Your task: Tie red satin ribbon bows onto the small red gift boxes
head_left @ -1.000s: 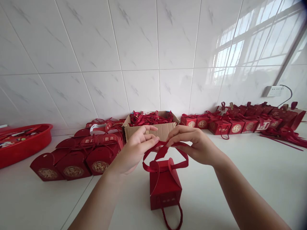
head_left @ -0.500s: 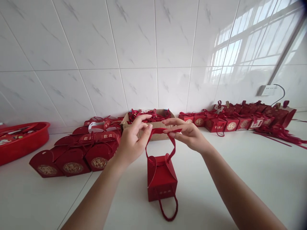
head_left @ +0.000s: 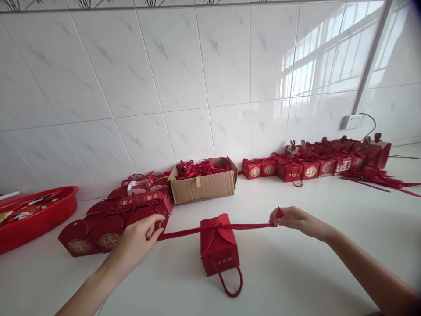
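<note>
A small red gift box (head_left: pixel 219 252) with a dark red cord handle (head_left: pixel 239 285) at its front stands upright on the white counter. Across its top runs a red ribbon (head_left: pixel 250 227), crossed at the middle of the closed flaps and pulled out to both sides. My left hand (head_left: pixel 144 232) pinches the ribbon's left end, in front of the left group of boxes. At the right, my right hand (head_left: pixel 292 218) is closed on the other end, and the ribbon's tip pokes up above the fingers. The ribbon looks nearly straight on both sides.
Behind stands a cardboard box (head_left: pixel 204 188) filled with red ribbons. Several red gift boxes (head_left: pixel 108 235) are grouped at left, beside a red tray (head_left: pixel 62 206). More small boxes (head_left: pixel 311 170) line the wall at right, near loose ribbons (head_left: pixel 371 175) and a wall socket (head_left: pixel 352 122).
My hands have moved apart and down from above the box. The ribbon has gone from a raised loop to a line drawn tight across the top. The view has shifted.
</note>
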Demonstrator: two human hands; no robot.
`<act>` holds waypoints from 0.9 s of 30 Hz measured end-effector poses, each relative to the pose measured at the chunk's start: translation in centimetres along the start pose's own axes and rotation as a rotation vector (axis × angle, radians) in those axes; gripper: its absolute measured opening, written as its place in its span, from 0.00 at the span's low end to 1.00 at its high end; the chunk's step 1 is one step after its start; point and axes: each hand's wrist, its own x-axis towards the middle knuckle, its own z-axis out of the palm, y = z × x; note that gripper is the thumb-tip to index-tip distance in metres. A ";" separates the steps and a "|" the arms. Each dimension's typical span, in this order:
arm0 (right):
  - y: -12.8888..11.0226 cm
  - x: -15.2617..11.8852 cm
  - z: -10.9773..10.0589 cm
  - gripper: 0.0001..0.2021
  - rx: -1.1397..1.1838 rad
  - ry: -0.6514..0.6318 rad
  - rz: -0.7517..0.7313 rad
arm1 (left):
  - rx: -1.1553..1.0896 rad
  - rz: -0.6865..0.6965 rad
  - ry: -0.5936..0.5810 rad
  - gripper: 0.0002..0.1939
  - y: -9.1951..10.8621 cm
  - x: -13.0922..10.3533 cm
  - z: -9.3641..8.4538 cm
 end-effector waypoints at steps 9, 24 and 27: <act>1.1 -1.2 -1.0 0.17 0.040 -0.079 0.082 | -0.129 0.046 -0.083 0.09 1.8 -2.0 3.7; -2.4 7.4 9.1 0.22 0.121 0.079 0.185 | -0.986 -0.408 -0.306 0.18 8.6 0.4 6.3; -2.2 7.4 9.6 0.23 0.250 0.031 0.235 | -1.091 -0.439 -0.360 0.20 8.8 0.5 6.4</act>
